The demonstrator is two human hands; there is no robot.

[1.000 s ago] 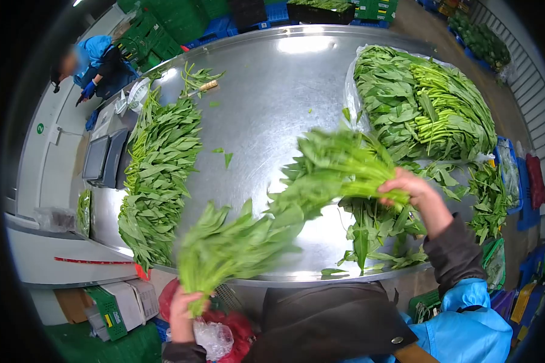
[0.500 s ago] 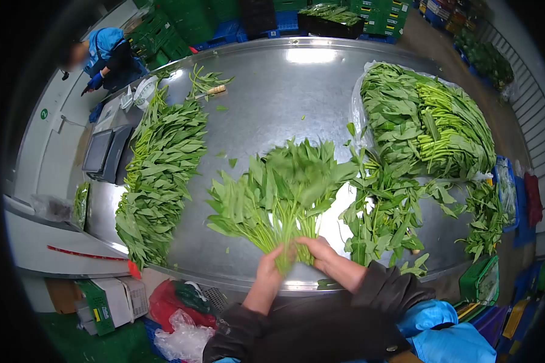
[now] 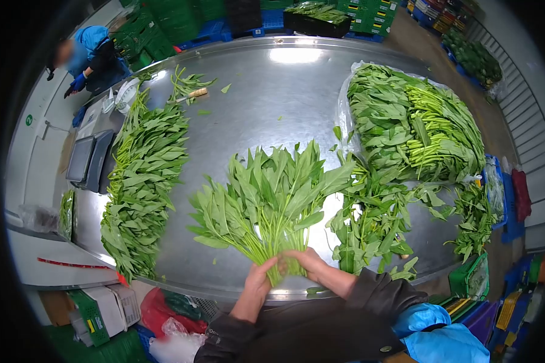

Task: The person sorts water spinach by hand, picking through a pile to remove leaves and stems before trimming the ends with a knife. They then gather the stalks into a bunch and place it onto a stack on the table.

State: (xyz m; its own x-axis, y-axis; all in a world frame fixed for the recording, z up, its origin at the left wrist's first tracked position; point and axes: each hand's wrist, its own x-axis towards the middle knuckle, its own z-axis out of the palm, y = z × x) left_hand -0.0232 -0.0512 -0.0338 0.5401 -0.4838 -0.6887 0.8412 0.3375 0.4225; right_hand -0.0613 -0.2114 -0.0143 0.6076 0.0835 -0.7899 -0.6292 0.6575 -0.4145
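A fanned bunch of leafy greens (image 3: 266, 199) lies on the steel table (image 3: 266, 103), its stems pointing toward me at the near edge. My left hand (image 3: 258, 279) and my right hand (image 3: 309, 264) both close around the stem ends, side by side. Loose greens (image 3: 369, 224) lie just right of the bunch.
A long row of greens (image 3: 142, 175) runs along the table's left side. A big stacked pile (image 3: 415, 124) sits at the right on plastic. A scale (image 3: 91, 160) stands at the far left. Another person in blue (image 3: 85, 57) works at the back left. Crates surround the table.
A second ago each hand held a separate bunch in the air. The two were brought together on the table, and both hands now grip the joined stems.
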